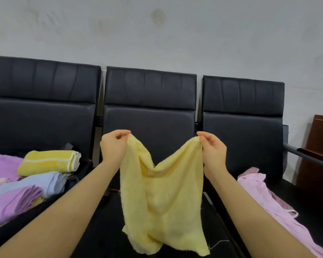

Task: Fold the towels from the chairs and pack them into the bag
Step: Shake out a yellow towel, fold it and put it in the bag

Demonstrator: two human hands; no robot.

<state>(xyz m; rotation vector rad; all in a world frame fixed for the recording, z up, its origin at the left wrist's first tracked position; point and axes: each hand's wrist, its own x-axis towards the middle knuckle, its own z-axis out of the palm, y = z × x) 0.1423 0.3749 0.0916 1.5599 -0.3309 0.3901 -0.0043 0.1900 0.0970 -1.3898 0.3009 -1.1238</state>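
Observation:
A pale yellow towel (162, 200) hangs in the air in front of the middle black chair (149, 118). My left hand (114, 146) pinches its upper left corner and my right hand (213, 151) pinches its upper right corner. The top edge sags in a V between the two hands, and the lower end droops onto the seat. Folded towels lie stacked on the left chair: a bright yellow one (48, 161) on top, a light blue one (45, 181) and purple ones (13, 202) below. A pink towel (265, 196) lies unfolded on the right chair's seat.
Three black padded chairs stand in a row against a grey wall (157, 34). A grey metal armrest (306, 155) ends the row on the right, with a brown wooden cabinet (319, 149) beyond it. A dark strap (69, 146) shows behind the folded stack.

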